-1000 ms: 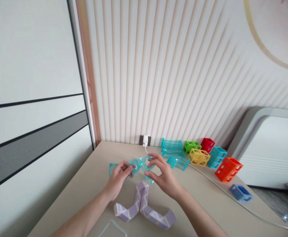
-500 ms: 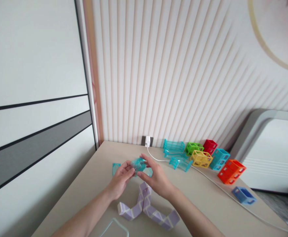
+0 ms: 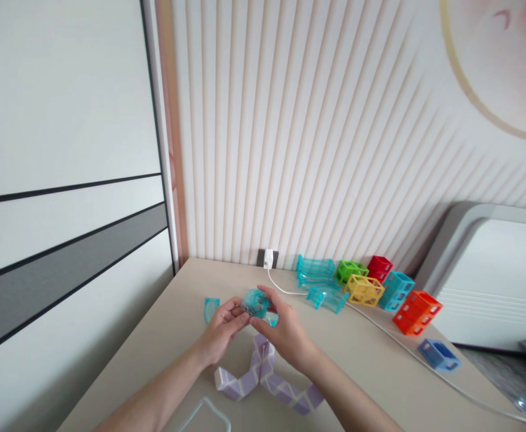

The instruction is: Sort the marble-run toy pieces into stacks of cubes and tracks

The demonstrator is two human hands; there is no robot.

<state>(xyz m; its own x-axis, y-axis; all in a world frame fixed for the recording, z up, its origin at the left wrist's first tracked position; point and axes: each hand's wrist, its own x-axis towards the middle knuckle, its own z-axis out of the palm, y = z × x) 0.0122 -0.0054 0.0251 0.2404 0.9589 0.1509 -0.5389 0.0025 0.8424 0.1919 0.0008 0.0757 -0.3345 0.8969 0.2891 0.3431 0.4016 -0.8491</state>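
Note:
A clear teal plastic piece (image 3: 256, 302) is held up between my two hands above the table. The fingers of my left hand (image 3: 224, 327) pinch its left side. On its right side, the thumb and fingers of my right hand (image 3: 285, 327) grip it. Behind my left fingers lies a flat teal piece (image 3: 211, 308), and another teal piece (image 3: 271, 319) shows partly beneath my right hand. A purple and white segmented snake toy (image 3: 263, 379) lies just below my hands, its right end near my right forearm.
Teal tube pieces (image 3: 316, 271) lie by the wall, beside green, red, yellow (image 3: 364, 290), teal, orange (image 3: 418, 313) and blue (image 3: 439, 355) open blocks. A white cable runs from a charger (image 3: 268, 259) across the table (image 3: 164, 342). A pale outline piece (image 3: 206, 414) lies at the front.
The held teal piece has turned between my fingers and now shows a rounder face. My right fingers have closed in on it slightly. The camera view has shifted a little.

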